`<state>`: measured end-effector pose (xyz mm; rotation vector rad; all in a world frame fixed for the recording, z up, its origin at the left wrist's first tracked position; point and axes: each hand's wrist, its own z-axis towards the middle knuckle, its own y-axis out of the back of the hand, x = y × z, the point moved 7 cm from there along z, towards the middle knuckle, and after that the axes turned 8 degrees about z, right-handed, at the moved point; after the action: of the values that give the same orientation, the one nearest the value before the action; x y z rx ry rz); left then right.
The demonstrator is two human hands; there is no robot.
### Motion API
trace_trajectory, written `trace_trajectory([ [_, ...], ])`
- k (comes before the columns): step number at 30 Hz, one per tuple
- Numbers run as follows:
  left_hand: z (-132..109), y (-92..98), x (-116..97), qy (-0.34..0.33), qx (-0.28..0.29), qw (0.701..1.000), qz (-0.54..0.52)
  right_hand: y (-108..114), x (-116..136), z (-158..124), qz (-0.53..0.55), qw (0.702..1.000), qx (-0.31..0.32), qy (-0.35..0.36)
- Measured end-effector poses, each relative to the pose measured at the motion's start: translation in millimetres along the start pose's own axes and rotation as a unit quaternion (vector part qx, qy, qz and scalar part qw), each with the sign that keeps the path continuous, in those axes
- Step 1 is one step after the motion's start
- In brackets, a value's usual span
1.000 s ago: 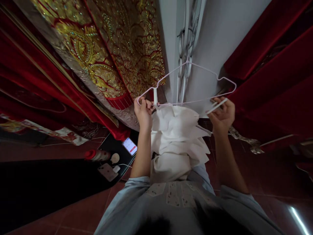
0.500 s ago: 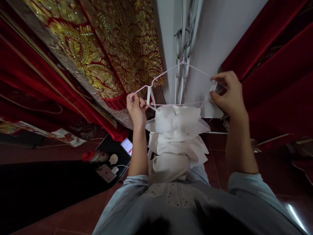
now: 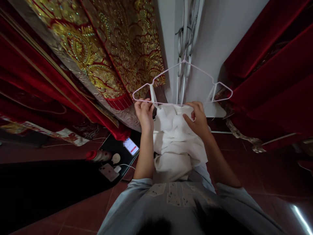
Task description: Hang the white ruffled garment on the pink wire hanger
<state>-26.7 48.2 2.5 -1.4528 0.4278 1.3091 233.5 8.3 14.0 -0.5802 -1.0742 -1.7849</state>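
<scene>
A white strappy garment [image 3: 177, 140] hangs by both straps from a thin pale wire hanger [image 3: 171, 70], which hooks onto a metal rail by the white wall. My left hand [image 3: 144, 114] pinches the hanger's lower bar and the garment's top edge next to the left strap. My right hand [image 3: 197, 119] rests on the top front of the white garment, fingers curled into the cloth just below the hanger's bar.
Gold-embroidered red robes [image 3: 105, 55] hang at the left, red velvet drapes [image 3: 271, 75] at the right. On the floor lie a lit phone [image 3: 131, 146], a second phone on a charger [image 3: 109, 172] and a red-capped bottle [image 3: 97, 155]. The floor is red tile [image 3: 256, 169].
My right hand left the hanger's right end, where the right strap now sits, and came down to the garment's front. The left hand stayed at the left strap.
</scene>
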Motion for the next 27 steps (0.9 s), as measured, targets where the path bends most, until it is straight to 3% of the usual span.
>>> trace_trajectory([
  [3, -18, -7.8, 7, -0.004, 0.084, 0.989, 0.125, -8, -1, -4, 0.01, 1.0, -0.02, 0.001],
  [6, -31, -15.1, -9, -0.03, 0.162, 0.958, 0.234, -8, -4, -1, 0.018, 0.999, -0.031, 0.009],
  [10, -22, -18.0, -46, -0.008, 0.22, 0.961, 0.165, -2, -8, 3, 0.024, 0.999, -0.038, 0.022],
  [12, -6, -9.6, -63, -0.021, 0.185, 0.978, 0.096, 2, -9, 3, 0.024, 0.999, -0.035, 0.024],
  [14, 12, 7.9, -72, -0.062, 0.1, 0.992, 0.051, 4, -9, 2, 0.021, 0.999, -0.028, 0.026],
  [16, 21, 27.3, -68, -0.092, 0.006, 0.995, 0.042, 6, -10, 2, 0.019, 0.999, -0.029, 0.027],
  [18, 22, 36.8, -52, -0.076, -0.041, 0.995, 0.059, 6, -9, 1, 0.021, 0.999, -0.033, 0.025],
  [20, 15, 29.6, -30, -0.022, -0.006, 0.997, 0.079, 4, -7, 1, 0.023, 0.999, -0.03, 0.019],
  [23, -2, 3.1, -8, 0.037, 0.086, 0.994, 0.054, 2, -1, 1, 0.031, 0.999, 0.001, 0.017],
  [25, -10, -8.6, -9, 0.028, 0.091, 0.995, 0.021, 11, 3, 3, 0.045, 0.998, 0.008, 0.033],
  [27, -14, -13.7, -13, 0.01, 0.071, 0.997, 0.004, 41, 2, 7, 0.058, 0.995, -0.071, 0.045],
])
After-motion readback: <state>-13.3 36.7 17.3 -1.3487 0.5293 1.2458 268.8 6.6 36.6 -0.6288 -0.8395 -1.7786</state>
